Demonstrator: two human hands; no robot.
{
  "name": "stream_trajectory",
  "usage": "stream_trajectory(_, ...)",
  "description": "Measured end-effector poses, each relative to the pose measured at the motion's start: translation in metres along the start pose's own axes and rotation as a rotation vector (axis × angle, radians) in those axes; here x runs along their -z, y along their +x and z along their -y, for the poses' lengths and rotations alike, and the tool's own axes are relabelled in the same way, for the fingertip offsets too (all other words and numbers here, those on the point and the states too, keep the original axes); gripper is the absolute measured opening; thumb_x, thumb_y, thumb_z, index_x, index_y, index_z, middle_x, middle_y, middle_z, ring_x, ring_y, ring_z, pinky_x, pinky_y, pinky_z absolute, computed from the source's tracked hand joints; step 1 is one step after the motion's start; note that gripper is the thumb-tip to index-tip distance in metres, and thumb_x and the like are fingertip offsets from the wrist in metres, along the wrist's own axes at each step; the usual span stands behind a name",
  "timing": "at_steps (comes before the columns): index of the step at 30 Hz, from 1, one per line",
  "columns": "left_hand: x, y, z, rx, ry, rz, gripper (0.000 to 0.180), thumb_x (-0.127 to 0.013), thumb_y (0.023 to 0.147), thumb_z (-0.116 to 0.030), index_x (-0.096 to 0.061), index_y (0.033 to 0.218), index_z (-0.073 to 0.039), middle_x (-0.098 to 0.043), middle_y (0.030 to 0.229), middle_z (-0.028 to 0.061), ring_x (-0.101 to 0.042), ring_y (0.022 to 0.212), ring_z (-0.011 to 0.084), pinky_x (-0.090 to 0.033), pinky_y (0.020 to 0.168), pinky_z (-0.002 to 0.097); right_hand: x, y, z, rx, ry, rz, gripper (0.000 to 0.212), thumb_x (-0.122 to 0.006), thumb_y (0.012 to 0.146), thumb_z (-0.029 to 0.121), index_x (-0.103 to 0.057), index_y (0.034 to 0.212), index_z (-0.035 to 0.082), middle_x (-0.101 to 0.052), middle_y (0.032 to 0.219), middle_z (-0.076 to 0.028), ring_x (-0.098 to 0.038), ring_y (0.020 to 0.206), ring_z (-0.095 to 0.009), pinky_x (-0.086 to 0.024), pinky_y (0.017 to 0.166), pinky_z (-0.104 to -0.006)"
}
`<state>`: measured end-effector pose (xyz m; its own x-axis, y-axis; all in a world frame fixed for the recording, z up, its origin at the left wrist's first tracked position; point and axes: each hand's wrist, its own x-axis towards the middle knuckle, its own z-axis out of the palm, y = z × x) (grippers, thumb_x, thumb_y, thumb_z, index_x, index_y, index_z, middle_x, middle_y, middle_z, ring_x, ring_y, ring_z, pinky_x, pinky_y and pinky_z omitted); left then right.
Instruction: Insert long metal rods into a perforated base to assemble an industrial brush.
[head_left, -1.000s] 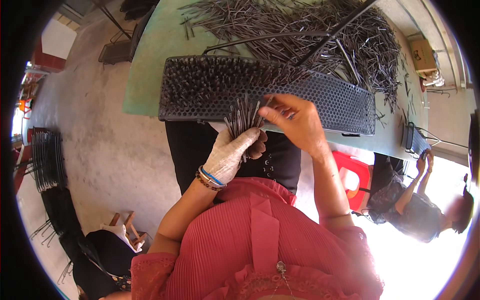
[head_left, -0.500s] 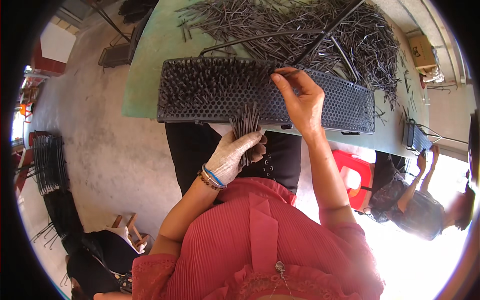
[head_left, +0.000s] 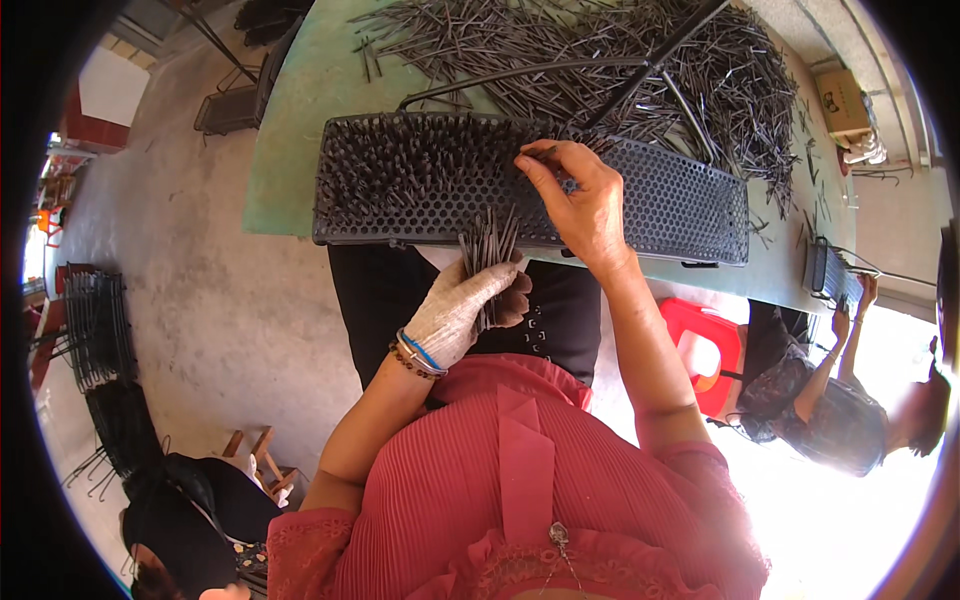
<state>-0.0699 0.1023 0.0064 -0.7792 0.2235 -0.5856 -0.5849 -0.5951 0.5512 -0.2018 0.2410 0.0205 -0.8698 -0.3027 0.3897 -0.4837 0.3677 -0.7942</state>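
A long black perforated rack (head_left: 690,215) lies along the near edge of the green table. Its left half bristles with upright dark sticks (head_left: 385,165), while most of the right half shows bare holes. My left hand (head_left: 455,305), in a whitish knit glove, is closed round a bundle of thin dark sticks (head_left: 488,240) in front of the rack. Above the rack's middle, beside the filled part, my bare right hand (head_left: 585,205) pinches a dark stick (head_left: 543,153) between thumb and fingers; the stick is mostly hidden.
A heap of loose dark sticks (head_left: 600,75) covers the green table (head_left: 290,150) behind the rack. A black metal bar frame (head_left: 655,68) rises over it. Another person (head_left: 825,410) works at a similar rack on the right, near a red stool (head_left: 700,340). Someone else (head_left: 190,520) sits lower left.
My right hand has moved left along the rack, closer to the upright sticks. My left hand stays almost in place with its bundle.
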Motion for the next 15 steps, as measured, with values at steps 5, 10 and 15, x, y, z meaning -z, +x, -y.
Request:
stream_trajectory(5,0.003,0.0,0.0,-0.013,-0.012,0.023,0.034,-0.06,0.096,-0.022,-0.057,0.12,0.001,-0.068,0.09,0.0075,-0.067,0.075,0.0147,-0.055,0.067,0.0274,0.002,0.001,0.009,-0.005,-0.05,0.009,0.014,-0.074,0.083,0.007,-0.071,0.095,0.002,-0.07,0.092,-0.011,-0.068,0.076,-0.023,-0.054,0.068,-0.0315)
stream_trajectory(10,0.0,-0.001,-0.001,-0.02,-0.038,0.044,0.03,-0.064,0.094,-0.021,-0.058,0.116,-0.002,-0.067,0.094,0.0071,-0.066,0.078,0.0139,-0.054,0.067,0.0256,0.001,-0.001,0.006,0.044,-0.05,0.046,0.017,-0.073,0.084,0.004,-0.071,0.101,0.0,-0.072,0.093,-0.009,-0.066,0.075,-0.013,-0.052,0.068,-0.0252)
stream_trajectory(15,0.004,-0.001,0.0,-0.06,-0.025,0.024,0.03,-0.063,0.094,-0.019,-0.057,0.116,0.0,-0.067,0.098,0.0083,-0.065,0.081,0.0127,-0.054,0.068,0.0243,0.006,-0.007,0.016,0.037,-0.052,-0.009,0.016,-0.072,0.087,0.006,-0.071,0.101,-0.002,-0.071,0.089,-0.009,-0.064,0.074,-0.011,-0.051,0.067,-0.0241)
